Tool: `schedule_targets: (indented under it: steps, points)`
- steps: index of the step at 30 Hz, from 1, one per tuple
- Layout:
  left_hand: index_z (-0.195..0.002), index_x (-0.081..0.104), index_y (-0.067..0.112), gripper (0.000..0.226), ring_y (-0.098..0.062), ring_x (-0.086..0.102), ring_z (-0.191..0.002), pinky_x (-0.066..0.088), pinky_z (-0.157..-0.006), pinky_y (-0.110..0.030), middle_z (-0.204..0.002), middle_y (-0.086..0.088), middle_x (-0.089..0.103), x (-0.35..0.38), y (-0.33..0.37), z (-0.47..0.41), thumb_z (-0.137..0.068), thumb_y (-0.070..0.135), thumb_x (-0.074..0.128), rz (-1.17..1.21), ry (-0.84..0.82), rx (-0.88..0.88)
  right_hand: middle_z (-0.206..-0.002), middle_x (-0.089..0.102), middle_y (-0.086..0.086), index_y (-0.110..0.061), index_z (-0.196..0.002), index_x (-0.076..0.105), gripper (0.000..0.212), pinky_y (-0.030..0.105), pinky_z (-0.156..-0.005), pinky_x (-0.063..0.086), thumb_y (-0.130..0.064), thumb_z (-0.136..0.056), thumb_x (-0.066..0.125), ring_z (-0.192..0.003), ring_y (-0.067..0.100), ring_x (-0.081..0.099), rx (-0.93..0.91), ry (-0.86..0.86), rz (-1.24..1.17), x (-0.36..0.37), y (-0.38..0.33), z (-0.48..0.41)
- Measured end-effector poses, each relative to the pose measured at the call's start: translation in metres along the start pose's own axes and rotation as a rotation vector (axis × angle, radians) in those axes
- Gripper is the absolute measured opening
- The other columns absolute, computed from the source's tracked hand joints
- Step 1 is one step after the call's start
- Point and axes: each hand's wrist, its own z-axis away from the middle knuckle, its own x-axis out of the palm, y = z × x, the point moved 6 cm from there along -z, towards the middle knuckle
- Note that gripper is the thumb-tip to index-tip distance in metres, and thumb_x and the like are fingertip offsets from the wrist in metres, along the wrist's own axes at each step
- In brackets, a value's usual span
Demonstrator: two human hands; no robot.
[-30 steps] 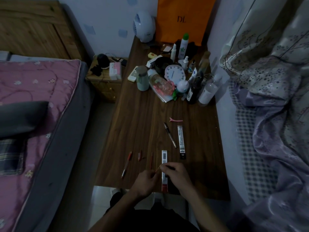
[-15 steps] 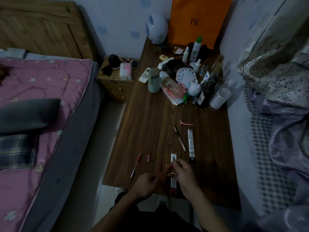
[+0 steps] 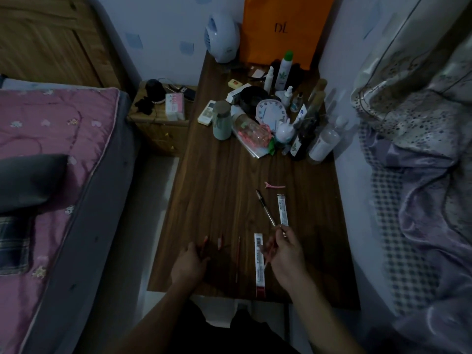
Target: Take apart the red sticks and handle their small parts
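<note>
I see right hand [image 3: 283, 249] pinching thin red refill [image 3: 271, 247], tip toward black pen [image 3: 265, 208]; left hand [image 3: 190, 261] curled over red pen [image 3: 204, 242], grip unclear.

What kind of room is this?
Most likely a bedroom. A bed with a pink quilt stands on the left, a small wooden nightstand sits beside it, and the long wooden table is crowded with toiletry bottles and a small clock.
</note>
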Motion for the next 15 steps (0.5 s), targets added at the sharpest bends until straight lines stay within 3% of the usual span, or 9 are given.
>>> schedule_targets:
  steps: [5, 9, 12, 15]
  points:
    - [-0.102, 0.054, 0.023, 0.026, -0.022, 0.062, -0.088, 0.041, -0.066, -0.031, -0.103, -0.004, 0.065, 0.001, -0.004, -0.004, -0.085, 0.041, 0.063, -0.111, -0.011, 0.001, -0.073, 0.058, 0.001, -0.015, -0.099, 0.071, 0.023, 0.025, -0.054, 0.044, -0.024, -0.101, 0.05, -0.06, 0.012, 0.052, 0.038, -0.024, -0.128, -0.001, -0.009, 0.006]
    - [-0.094, 0.055, 0.026, 0.012, -0.012, 0.059, -0.074, 0.039, -0.062, -0.027, -0.085, 0.006, 0.057, -0.001, -0.004, -0.003, -0.091, 0.037, 0.053, -0.09, -0.036, -0.021, -0.069, 0.059, 0.0, -0.011, -0.092, 0.07, 0.024, 0.023, -0.051, 0.037, -0.023, -0.1, 0.051, -0.055, 0.009, 0.049, 0.053, -0.073, -0.186, 0.007, -0.015, 0.01]
    - [-0.089, 0.049, 0.024, 0.012, -0.003, 0.047, -0.058, 0.035, -0.052, -0.026, -0.071, 0.011, 0.051, -0.007, 0.003, 0.006, -0.096, 0.033, 0.046, 0.044, -0.015, 0.002, -0.069, 0.06, 0.001, -0.012, -0.09, 0.07, 0.023, 0.022, -0.049, 0.037, -0.023, -0.099, 0.051, -0.054, 0.01, 0.05, 0.065, -0.125, -0.265, 0.014, -0.021, 0.013]
    - [-0.083, 0.052, 0.023, 0.019, -0.006, 0.057, -0.061, 0.042, -0.054, -0.024, -0.072, 0.005, 0.061, -0.02, 0.022, 0.025, -0.099, 0.026, 0.043, 0.185, 0.017, 0.115, -0.068, 0.059, 0.001, -0.012, -0.094, 0.065, 0.021, 0.022, -0.046, 0.038, -0.025, -0.099, 0.049, -0.052, 0.01, 0.049, 0.08, -0.174, -0.356, 0.022, -0.029, 0.018]
